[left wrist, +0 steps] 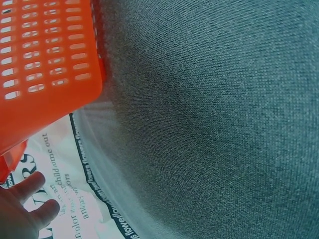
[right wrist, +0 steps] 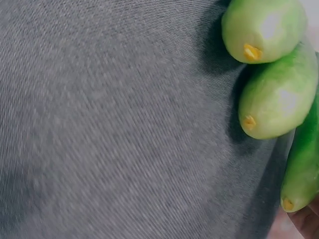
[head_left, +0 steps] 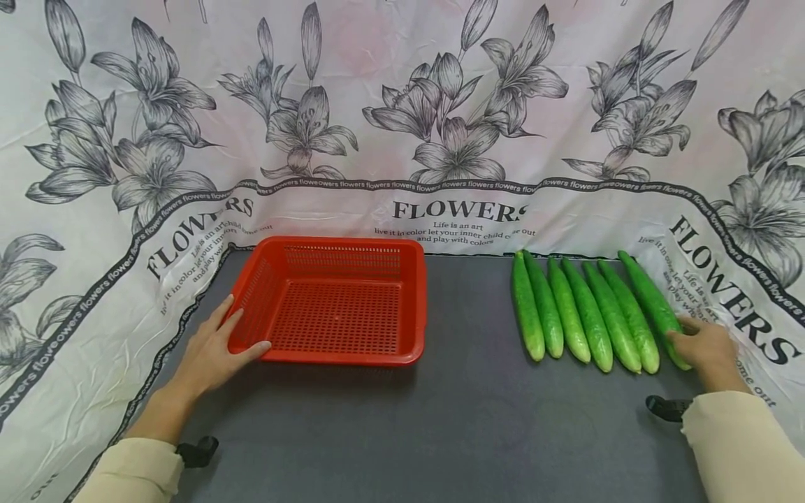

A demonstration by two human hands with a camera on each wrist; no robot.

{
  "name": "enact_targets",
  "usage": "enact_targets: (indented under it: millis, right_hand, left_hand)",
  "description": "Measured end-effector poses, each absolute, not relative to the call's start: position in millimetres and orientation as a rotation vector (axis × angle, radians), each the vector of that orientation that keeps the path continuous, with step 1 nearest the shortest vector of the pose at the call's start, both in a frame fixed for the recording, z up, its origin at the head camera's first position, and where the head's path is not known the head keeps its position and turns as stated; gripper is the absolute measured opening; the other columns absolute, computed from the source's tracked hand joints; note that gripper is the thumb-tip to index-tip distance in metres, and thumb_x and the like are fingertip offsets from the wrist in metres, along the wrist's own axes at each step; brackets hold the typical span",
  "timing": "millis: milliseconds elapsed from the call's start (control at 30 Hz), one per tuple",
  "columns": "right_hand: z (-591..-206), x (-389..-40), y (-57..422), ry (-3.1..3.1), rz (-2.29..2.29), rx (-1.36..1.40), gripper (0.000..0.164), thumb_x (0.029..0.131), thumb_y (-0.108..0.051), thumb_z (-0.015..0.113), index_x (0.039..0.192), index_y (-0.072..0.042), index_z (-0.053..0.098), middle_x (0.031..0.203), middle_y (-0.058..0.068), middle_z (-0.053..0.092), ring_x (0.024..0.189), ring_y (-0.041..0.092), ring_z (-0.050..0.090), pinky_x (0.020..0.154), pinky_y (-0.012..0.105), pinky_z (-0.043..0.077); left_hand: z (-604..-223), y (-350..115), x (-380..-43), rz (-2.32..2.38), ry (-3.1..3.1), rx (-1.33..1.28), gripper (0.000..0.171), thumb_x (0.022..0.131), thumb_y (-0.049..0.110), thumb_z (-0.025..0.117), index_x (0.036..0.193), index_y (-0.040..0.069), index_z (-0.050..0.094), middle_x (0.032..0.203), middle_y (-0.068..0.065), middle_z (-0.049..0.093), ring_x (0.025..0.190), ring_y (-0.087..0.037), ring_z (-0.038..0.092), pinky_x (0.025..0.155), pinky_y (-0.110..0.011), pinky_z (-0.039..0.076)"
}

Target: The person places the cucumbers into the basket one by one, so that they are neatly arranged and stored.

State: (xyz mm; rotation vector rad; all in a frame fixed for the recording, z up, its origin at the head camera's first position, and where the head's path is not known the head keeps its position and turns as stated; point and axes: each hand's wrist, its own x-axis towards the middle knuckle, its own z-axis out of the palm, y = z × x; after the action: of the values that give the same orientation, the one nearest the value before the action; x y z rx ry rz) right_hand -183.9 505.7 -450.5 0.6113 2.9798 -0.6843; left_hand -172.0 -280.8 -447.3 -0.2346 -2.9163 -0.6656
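Note:
A red plastic basket [head_left: 342, 360] with slotted walls sits on the grey cloth. At its near left corner is my left hand [head_left: 212, 355], fingers spread and fairly straight, the thumb at the front rim. The left wrist view shows the basket's slotted outer wall [left wrist: 55, 92] with two fingertips [left wrist: 31, 184] beside it. Over on the right, my right hand [head_left: 711, 349] grips the near end of the outermost green cucumber [head_left: 650, 297]. That cucumber [right wrist: 301, 167] shows at the right edge of the right wrist view, fingers partly cut off by the frame.
Several more cucumbers [head_left: 569, 311] lie side by side, left of the held one, their pale ends toward me. Behind the grey cloth [head_left: 465, 419] stands a white sheet [head_left: 352, 154] printed with flowers and lettering, which also runs along both sides.

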Motion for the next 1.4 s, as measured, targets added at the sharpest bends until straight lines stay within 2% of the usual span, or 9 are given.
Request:
enact_targets:
  millis: [300,367,433,533,633,700,867,1100,1400]
  right_hand:
    - [-430,-176,503,3.021,-0.671,0.555,0.058,0.097,-0.028,0.05,0.136,0.013,0.039,0.129,0.045,0.036,0.115,0.064,0.03,0.094,0.068,0.023]
    - [-424,-174,502,2.989,-0.672,0.572,0.061,0.097,-0.032,0.051,0.139,0.01,0.036,0.131,0.045,0.033,0.115,0.065,0.028,0.09,0.068,0.028]
    - [-419,-173,501,2.978,-0.674,0.589,0.062,0.097,-0.033,0.051,0.14,0.009,0.036,0.132,0.046,0.031,0.111,0.065,0.032,0.084,0.065,0.036]
    - [-414,-170,499,2.972,-0.689,0.608,0.061,0.097,-0.032,0.051,0.141,0.007,0.035,0.131,0.048,0.029,0.099,0.062,0.042,0.063,0.054,0.049]
    - [-410,-168,495,2.971,-0.687,0.645,0.059,0.096,-0.027,0.053,0.141,0.008,0.035,0.127,0.048,0.03,0.089,0.056,0.047,0.046,0.043,0.048]
    - [-408,-166,493,2.97,-0.68,0.652,0.059,0.096,-0.024,0.054,0.141,0.009,0.035,0.126,0.048,0.03,0.09,0.055,0.046,0.045,0.041,0.048]
    - [-400,-162,490,2.985,-0.659,0.578,0.059,0.097,-0.027,0.056,0.14,0.009,0.037,0.127,0.048,0.031,0.098,0.062,0.042,0.048,0.047,0.049]
    - [-384,-162,482,3.048,-0.576,0.371,0.06,0.097,-0.033,0.057,0.137,0.009,0.041,0.125,0.047,0.039,0.103,0.064,0.038,0.064,0.064,0.043]
    - [-363,-162,461,3.054,-0.63,0.177,0.061,0.098,-0.035,0.057,0.139,0.007,0.043,0.123,0.044,0.044,0.101,0.063,0.044,0.064,0.062,0.044]
  left_hand:
    - [-449,-281,-173,-0.648,-2.898,-0.242,0.088,0.084,0.055,0.064,0.142,-0.007,0.04,0.155,-0.02,0.02,0.127,-0.05,0.03,0.092,-0.071,0.029]
    - [-449,-281,-173,-0.65,-2.897,-0.242,0.088,0.084,0.055,0.064,0.142,-0.007,0.039,0.155,-0.019,0.02,0.127,-0.05,0.03,0.092,-0.071,0.029]
    - [-449,-281,-172,-0.649,-2.898,-0.239,0.088,0.084,0.055,0.064,0.143,-0.007,0.039,0.155,-0.02,0.02,0.127,-0.05,0.029,0.092,-0.071,0.029]
    - [-448,-281,-171,-0.65,-2.905,-0.23,0.089,0.084,0.055,0.064,0.143,-0.007,0.038,0.155,-0.021,0.019,0.128,-0.05,0.029,0.092,-0.071,0.03]
    - [-447,-280,-171,-0.655,-2.916,-0.225,0.091,0.084,0.056,0.064,0.144,-0.007,0.038,0.155,-0.021,0.018,0.128,-0.05,0.028,0.092,-0.071,0.03]
    - [-446,-280,-170,-0.657,-2.924,-0.223,0.091,0.084,0.057,0.064,0.144,-0.006,0.037,0.155,-0.02,0.018,0.128,-0.051,0.028,0.091,-0.072,0.03]
    - [-445,-278,-170,-0.652,-2.925,-0.226,0.091,0.084,0.057,0.063,0.144,-0.006,0.037,0.155,-0.02,0.017,0.128,-0.051,0.028,0.092,-0.072,0.029]
    - [-444,-278,-170,-0.654,-2.939,-0.208,0.092,0.084,0.058,0.063,0.145,-0.006,0.036,0.156,-0.021,0.016,0.128,-0.051,0.028,0.091,-0.072,0.031]
    - [-445,-278,-171,-0.654,-2.935,-0.21,0.092,0.083,0.058,0.064,0.145,-0.005,0.037,0.155,-0.021,0.017,0.129,-0.05,0.028,0.092,-0.071,0.031]
